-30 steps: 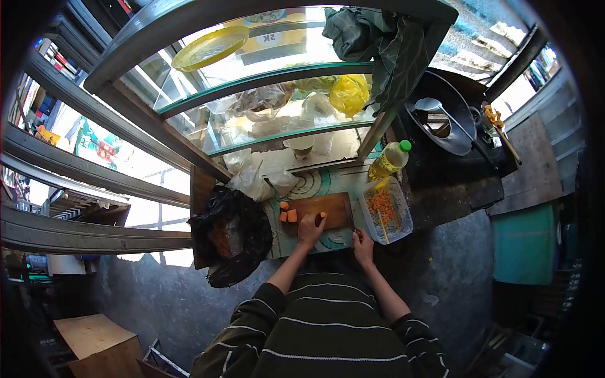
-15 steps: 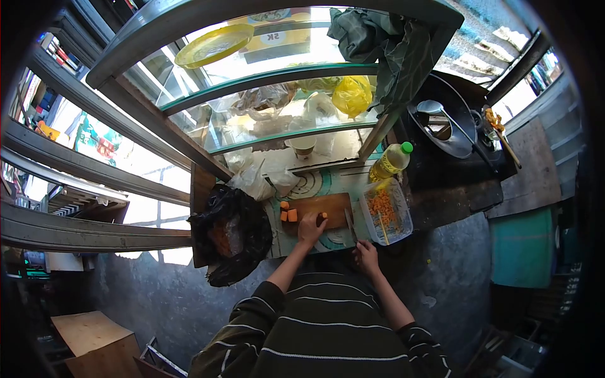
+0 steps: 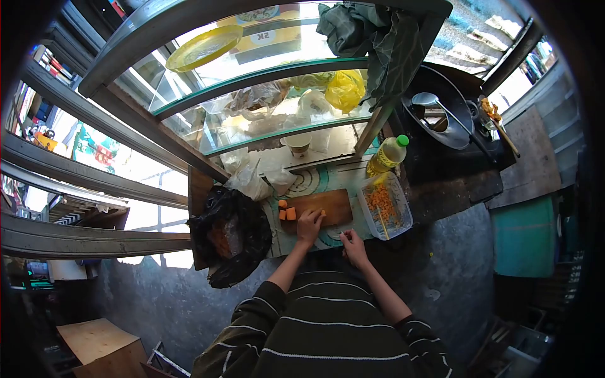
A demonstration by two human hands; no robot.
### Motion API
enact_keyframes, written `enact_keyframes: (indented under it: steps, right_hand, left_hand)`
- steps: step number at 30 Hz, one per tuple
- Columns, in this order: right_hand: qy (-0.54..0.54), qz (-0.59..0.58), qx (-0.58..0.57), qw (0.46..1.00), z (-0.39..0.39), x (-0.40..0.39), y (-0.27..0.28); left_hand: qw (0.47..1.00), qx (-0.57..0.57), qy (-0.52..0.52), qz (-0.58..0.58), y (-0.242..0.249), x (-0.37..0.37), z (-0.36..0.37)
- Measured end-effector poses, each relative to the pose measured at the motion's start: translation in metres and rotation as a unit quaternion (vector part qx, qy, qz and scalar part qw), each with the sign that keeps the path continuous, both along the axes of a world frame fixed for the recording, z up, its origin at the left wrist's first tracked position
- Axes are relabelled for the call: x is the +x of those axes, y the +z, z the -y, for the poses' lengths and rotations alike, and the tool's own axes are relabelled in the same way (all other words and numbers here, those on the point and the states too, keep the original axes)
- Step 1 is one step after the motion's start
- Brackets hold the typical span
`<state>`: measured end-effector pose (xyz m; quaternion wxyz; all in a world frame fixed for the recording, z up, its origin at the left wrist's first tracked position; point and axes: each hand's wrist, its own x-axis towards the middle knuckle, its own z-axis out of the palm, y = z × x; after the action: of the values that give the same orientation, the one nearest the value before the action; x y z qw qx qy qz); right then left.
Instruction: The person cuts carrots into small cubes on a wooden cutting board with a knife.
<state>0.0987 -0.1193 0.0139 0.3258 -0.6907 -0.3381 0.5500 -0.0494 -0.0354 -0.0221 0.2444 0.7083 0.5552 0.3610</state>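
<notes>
My left hand [image 3: 308, 227] rests on the wooden cutting board [image 3: 337, 203], fingers closed on a piece of carrot [image 3: 323, 213], of which only a small orange end shows. Several thick carrot chunks [image 3: 290, 214] lie at the board's left end. My right hand [image 3: 354, 247] is closed near the counter's front edge, just off the board's lower right. It held a knife a moment ago; the blade can hardly be made out now. Right of the board stands a clear plastic box [image 3: 403, 220] with small diced orange bits [image 3: 379, 200] and a stick-like utensil.
A yellow bottle with a green cap [image 3: 386, 157] stands behind the box. Left of the board is a black plastic bag [image 3: 255, 236]. A glass display case [image 3: 265, 142] rises at the back. On the right, a wok [image 3: 450, 129] with a ladle [image 3: 428, 99] sits on the stove.
My right hand has moved left, and the knife blade that stood upright beside the board no longer shows clearly. My left hand stays on the carrot. The view has shifted slightly.
</notes>
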Motion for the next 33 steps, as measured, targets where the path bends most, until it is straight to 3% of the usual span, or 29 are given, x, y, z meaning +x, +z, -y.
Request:
enact_keyframes:
  steps: [2, 4, 33]
  right_hand:
    - [0.021, 0.042, 0.011, 0.999, -0.003, -0.004, -0.006]
    - [0.038, 0.155, 0.046, 0.986, -0.006, -0.007, -0.014]
    - [0.148, 0.244, 0.028, 0.958, -0.006, -0.017, -0.001]
  left_hand:
    - [0.999, -0.032, -0.003, 0.014, 0.002, -0.001, -0.001]
    - [0.999, -0.035, -0.005, 0.015, -0.001, -0.003, -0.001]
    - [0.996, -0.024, 0.023, 0.083, 0.005, 0.002, -0.003]
